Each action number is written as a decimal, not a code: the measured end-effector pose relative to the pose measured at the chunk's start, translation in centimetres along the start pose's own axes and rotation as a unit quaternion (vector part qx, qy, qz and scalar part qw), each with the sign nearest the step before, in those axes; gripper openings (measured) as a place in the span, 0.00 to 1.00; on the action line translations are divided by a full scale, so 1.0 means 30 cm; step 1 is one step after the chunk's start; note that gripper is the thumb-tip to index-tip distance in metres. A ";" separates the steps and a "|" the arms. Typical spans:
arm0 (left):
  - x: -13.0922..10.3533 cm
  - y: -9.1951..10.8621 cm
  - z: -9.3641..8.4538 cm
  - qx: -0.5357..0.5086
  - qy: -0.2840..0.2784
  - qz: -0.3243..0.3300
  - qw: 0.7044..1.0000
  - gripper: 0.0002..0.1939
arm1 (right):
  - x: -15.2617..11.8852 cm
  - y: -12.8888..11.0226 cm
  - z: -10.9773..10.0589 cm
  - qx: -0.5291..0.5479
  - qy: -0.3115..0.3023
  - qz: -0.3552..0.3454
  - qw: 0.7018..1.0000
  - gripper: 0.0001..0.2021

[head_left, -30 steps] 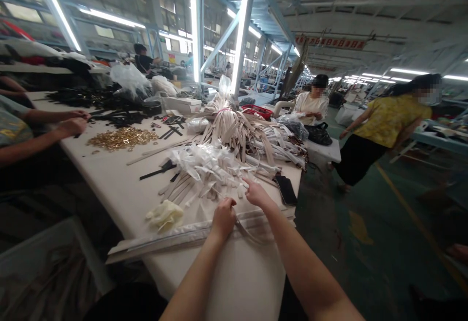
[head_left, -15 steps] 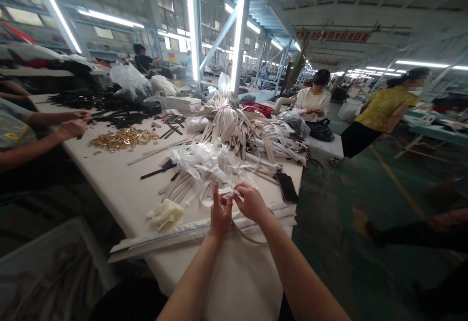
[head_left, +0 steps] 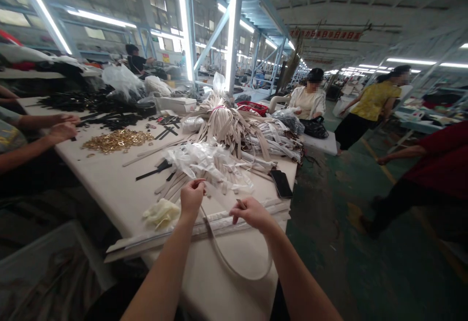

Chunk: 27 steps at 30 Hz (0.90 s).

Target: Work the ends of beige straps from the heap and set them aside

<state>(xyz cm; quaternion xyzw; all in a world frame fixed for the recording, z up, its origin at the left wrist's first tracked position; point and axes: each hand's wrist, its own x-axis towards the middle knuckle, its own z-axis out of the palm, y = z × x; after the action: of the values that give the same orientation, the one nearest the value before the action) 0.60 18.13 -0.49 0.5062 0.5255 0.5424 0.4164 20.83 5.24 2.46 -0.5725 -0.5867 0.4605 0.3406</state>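
Note:
A long beige strap [head_left: 234,271] hangs in a loop over the table's near part. My right hand [head_left: 252,214] is closed on one end of it, with a short tip showing above the fingers. My left hand [head_left: 192,197] is pinched at the other side of the loop, near where the strap rises; a thin translucent piece seems to trail from its fingers. Just beyond my hands lies crumpled clear plastic wrap [head_left: 208,160] over more straps. A pale yellow cloth [head_left: 161,214] rests left of my left hand. Long wrapped strips [head_left: 153,241] cross the table beneath my hands.
A black phone [head_left: 281,183] lies near the right edge of the table [head_left: 106,184]. Gold buckles [head_left: 117,141], black straps [head_left: 98,104] and a big strap bundle [head_left: 223,121] cover the farther part. A co-worker's hands [head_left: 66,127] are at the left; people stand at the right.
My hands have moved apart, left hand leftward and right hand slightly down. The strap now hangs in a wide loop between them. A person in red has come further into view at the right.

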 end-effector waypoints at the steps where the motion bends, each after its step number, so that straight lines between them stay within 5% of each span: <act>1: 0.012 -0.008 -0.011 0.039 -0.002 -0.005 0.999 0.15 | -0.004 0.017 0.011 0.025 -0.008 0.016 1.000 0.12; 4: -0.002 -0.011 -0.035 0.182 -0.006 0.015 0.983 0.21 | 0.000 0.075 0.057 0.120 0.000 0.072 0.990 0.13; 8: -0.161 -0.009 -0.039 0.296 -0.004 0.097 0.950 0.21 | 0.021 0.150 0.121 0.241 0.079 0.120 0.960 0.15; 11: -0.315 -0.042 -0.011 0.216 -0.051 0.070 0.973 0.12 | 0.023 0.188 0.158 0.304 0.097 0.127 0.939 0.16; 13: -0.387 -0.077 0.015 0.088 -0.143 -0.053 0.984 0.19 | 0.016 0.202 0.181 0.343 0.091 0.115 0.928 0.16; 17: -0.426 -0.138 0.058 -0.161 -0.232 -0.260 0.924 0.28 | 0.002 0.206 0.231 0.340 0.067 0.104 0.932 0.18; 23: -0.398 -0.186 0.059 -0.197 -0.198 -0.255 0.926 0.23 | -0.017 0.187 0.262 0.253 0.111 0.095 0.956 0.19; 27: -0.402 -0.197 0.053 -0.208 -0.157 -0.254 0.932 0.25 | -0.061 0.186 0.262 0.335 0.086 0.090 0.934 0.17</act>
<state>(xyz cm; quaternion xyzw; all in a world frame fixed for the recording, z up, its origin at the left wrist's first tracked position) 3.40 7.11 -7.80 0.3371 0.4398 0.4292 0.7133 15.74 1.81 -5.19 -0.5128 -0.3130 0.6083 0.5186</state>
